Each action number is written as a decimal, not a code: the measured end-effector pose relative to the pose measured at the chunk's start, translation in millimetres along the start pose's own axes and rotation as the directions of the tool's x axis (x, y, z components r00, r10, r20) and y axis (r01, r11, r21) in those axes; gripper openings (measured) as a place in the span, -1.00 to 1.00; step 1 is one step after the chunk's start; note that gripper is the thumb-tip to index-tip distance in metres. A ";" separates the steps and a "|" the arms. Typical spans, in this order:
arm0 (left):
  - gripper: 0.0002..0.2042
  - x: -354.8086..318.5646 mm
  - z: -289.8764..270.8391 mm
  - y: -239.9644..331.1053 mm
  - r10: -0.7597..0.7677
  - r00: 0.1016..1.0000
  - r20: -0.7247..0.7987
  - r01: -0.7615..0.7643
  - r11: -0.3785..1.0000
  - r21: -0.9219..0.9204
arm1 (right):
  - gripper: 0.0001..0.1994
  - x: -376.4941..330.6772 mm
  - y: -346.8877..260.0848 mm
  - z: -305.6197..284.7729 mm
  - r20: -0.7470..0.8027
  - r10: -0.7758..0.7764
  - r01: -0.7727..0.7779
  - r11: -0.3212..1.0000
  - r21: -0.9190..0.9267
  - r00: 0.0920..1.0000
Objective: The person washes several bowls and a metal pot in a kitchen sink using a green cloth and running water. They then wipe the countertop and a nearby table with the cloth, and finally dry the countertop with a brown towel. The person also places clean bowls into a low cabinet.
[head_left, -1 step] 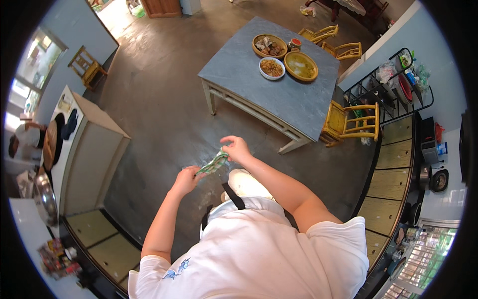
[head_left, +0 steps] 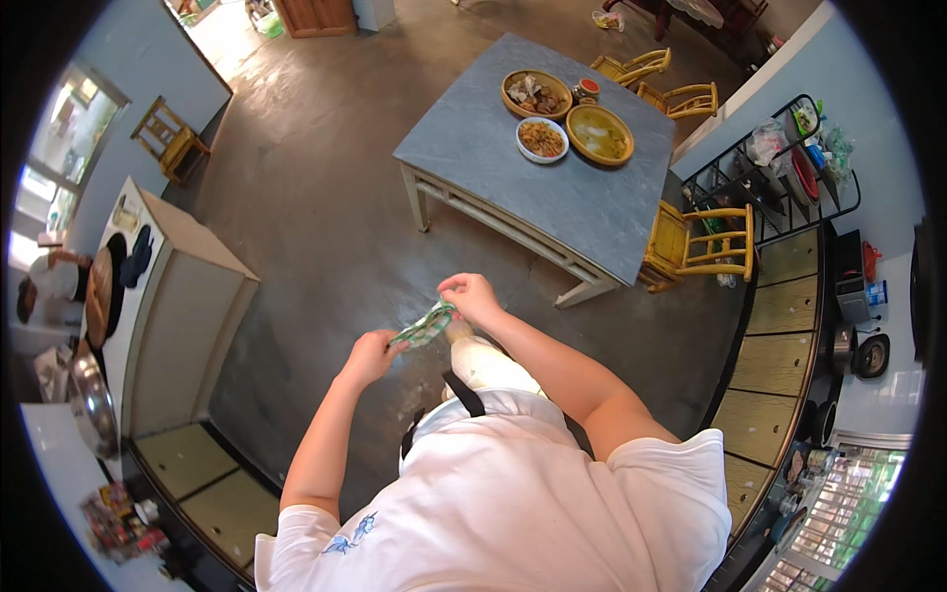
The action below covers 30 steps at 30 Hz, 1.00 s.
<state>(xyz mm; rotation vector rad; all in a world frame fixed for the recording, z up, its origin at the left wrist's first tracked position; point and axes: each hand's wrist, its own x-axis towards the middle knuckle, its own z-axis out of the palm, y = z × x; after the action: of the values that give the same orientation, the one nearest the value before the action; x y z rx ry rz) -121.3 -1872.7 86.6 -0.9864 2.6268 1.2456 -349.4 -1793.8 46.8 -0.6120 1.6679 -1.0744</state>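
Observation:
I stand on a grey concrete floor and look down at my white shirt and both forearms. My left hand (head_left: 370, 355) and my right hand (head_left: 472, 294) each pinch one end of a small green and white patterned cloth (head_left: 424, 325), held stretched between them in front of my waist. What the cloth is exactly stays too small to tell.
A grey square table (head_left: 493, 148) ahead carries two yellow bowls (head_left: 599, 134) and a white bowl of food (head_left: 542, 139). Yellow wooden chairs (head_left: 702, 244) stand at its right side. A pale cabinet (head_left: 182, 296) is on the left, a black wire rack (head_left: 789, 168) and wooden counter on the right.

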 end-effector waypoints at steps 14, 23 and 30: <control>-0.70 294.7 -169.5 -99.6 -0.149 0.950 0.274 0.111 0.983 0.149 | -0.73 265.2 -49.6 -33.2 -0.222 -0.191 0.103 0.929 -0.355 0.956; -0.44 548.4 -104.8 -62.7 0.479 0.877 0.029 -0.462 0.826 0.322 | -0.46 351.2 -29.3 -88.3 -0.761 -0.229 -0.300 0.821 -0.486 0.607; -0.41 607.3 -72.5 -99.1 0.665 0.622 0.415 -0.779 0.580 0.238 | -0.34 433.4 -31.1 -61.8 -0.733 -0.143 -0.582 0.514 -0.630 0.665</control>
<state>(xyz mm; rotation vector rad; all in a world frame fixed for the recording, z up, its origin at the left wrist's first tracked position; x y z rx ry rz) -530.2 -2286.6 -126.7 0.4096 2.9199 0.7414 -563.9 -2134.9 -127.1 -0.5092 2.9478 -0.1419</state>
